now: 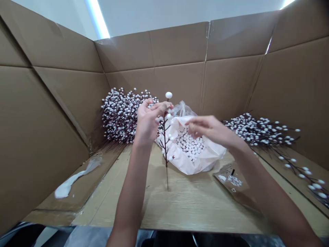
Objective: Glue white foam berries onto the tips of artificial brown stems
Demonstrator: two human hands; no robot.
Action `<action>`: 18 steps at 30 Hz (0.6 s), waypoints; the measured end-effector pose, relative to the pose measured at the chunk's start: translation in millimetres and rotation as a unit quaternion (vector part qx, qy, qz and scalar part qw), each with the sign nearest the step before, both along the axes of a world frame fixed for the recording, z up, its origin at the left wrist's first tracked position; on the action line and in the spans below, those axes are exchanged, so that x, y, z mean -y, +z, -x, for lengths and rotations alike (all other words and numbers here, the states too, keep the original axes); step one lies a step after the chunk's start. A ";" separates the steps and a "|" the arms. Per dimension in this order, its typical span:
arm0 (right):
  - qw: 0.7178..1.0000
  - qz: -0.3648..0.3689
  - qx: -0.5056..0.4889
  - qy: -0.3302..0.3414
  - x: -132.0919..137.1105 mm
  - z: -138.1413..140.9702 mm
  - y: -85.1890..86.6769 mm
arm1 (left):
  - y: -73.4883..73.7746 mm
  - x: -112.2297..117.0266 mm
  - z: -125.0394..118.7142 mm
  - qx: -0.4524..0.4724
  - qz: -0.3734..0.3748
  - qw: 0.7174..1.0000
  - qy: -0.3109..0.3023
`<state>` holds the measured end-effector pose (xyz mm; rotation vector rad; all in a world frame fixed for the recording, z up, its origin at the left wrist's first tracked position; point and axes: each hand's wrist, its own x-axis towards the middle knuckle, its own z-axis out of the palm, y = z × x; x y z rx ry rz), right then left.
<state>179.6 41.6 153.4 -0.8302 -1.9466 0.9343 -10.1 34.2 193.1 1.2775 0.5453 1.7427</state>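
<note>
My left hand is closed around the top of a thin dark branch that stands upright on the wooden table. White berries sit along the branch, and one white ball tops it. My right hand hovers over a clear plastic bag full of small white balls, fingers pinched together; what they hold is too small to make out.
Cardboard walls enclose the table on three sides. A heap of finished berry branches lies at the back left, another pile at the right. A white glue smear marks the cardboard at left. A small brown packet lies near my right forearm.
</note>
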 end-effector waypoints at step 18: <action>0.971 0.166 0.069 0.160 24.0 88.4 -76.0 | 9.2 -23.0 73.0 0.190 0.061 0.975 0.094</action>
